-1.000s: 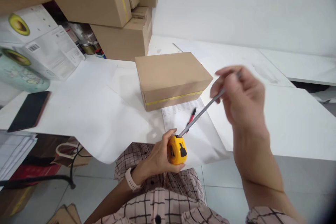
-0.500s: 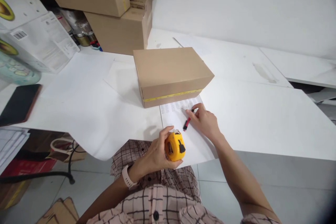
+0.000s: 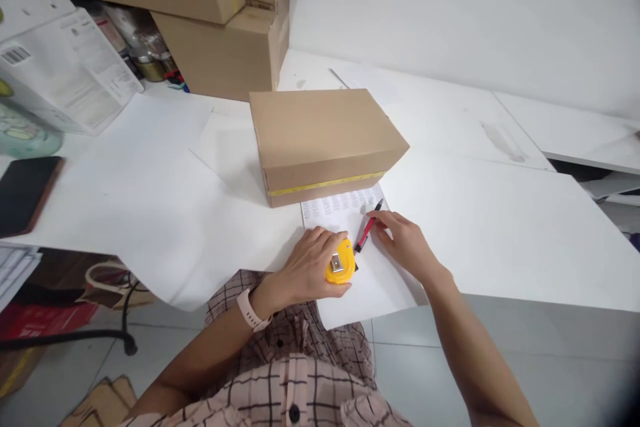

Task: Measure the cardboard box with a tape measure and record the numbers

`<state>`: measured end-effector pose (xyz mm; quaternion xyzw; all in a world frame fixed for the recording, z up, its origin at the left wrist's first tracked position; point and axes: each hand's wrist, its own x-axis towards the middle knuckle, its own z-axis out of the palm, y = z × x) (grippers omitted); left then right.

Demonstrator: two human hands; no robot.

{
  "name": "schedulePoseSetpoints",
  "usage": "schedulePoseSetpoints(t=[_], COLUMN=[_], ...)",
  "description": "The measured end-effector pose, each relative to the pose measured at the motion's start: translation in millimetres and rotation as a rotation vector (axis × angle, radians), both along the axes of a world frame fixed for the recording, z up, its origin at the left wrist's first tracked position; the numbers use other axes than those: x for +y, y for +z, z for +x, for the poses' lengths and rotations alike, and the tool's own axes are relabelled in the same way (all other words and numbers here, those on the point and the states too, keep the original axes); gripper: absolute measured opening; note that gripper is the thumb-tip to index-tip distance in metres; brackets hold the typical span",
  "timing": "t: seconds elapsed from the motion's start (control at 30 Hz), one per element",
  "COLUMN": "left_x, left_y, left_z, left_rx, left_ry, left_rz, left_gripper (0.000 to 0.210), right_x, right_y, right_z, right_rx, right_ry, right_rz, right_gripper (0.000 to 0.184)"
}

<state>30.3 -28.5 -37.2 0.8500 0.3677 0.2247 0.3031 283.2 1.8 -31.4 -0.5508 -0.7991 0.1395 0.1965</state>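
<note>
open: bare white table (image 3: 500, 213) right of the hands | blocked ahead: cardboard box (image 3: 325, 140) just beyond the printed sheet (image 3: 360, 273) | rear-left: stacked cartons (image 3: 220, 47) — walled off | left: phone (image 3: 25, 193) — well apart

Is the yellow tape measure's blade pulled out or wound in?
Wound in. The tape measure under the left hand shows only its yellow case on the sheet; no blade extends from it.

A yellow tape measure (image 3: 341, 261), a red-and-black pen (image 3: 367, 226) and a brown box (image 3: 323, 133) with a yellow stripe — all on a white surface (image 3: 500, 227).
</note>
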Motion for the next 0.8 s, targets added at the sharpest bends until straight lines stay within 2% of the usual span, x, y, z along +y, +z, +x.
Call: schedulePoseSetpoints(t=[0.07, 0.13, 0.2, 0.27, 0.33, 0.4, 0.47, 0.5, 0.57, 0.67, 0.8], left_x=[3, 4, 5, 6, 6, 7, 7, 7, 7, 7, 6], left_y=[-2.7, -5.8, -8.6, -10.5, -11.4, -11.6, -11.6, -11.6, -11.9, -12.9, -14.0], left_z=[2, 2, 2, 2, 2, 3, 4, 4, 5, 4, 3], left_rx=[0.001, -0.010, -0.020, -0.019, -0.015, -0.023, -0.036, -0.037, -0.031, -0.019, -0.027], left_ry=[-0.009, -0.004, -0.006, -0.018, -0.020, -0.011, -0.002, -0.003, -0.003, -0.009, -0.017], left_rz=[0.038, 0.059, 0.054, 0.045, 0.044, 0.046, 0.052, 0.055, 0.060, 0.068, 0.062], left_gripper=[0.080, 0.081, 0.083, 0.084, 0.085, 0.086, 0.085, 0.085, 0.085, 0.087, 0.089], right_x=[1, 2, 2, 2, 2, 7, 16, 21, 31, 38, 34], right_y=[-1.4, -0.2, 5.5, 14.1, 20.9, 21.0, 12.8, 6.3, -8.5, -26.0, -31.8], right_z=[3, 5, 5, -1, -15, -33, -51, -59, -68, -71, -68], right_rx=[-0.143, -0.180, -0.064, 0.197, 0.519, 0.772, 0.899, 0.920, 0.910, 0.829, 0.789], right_ry=[0.030, 0.001, -0.140, -0.321, -0.399, -0.320, -0.198, -0.162, -0.163, -0.221, -0.205], right_rz=[0.104, 0.203, 0.314, 0.336, 0.192, -0.089, -0.335, -0.403, -0.400, -0.252, -0.181], right_gripper=[0.027, 0.020, 0.016, 0.027, 0.031, 0.035, 0.041, 0.043, 0.042, 0.039, 0.025])
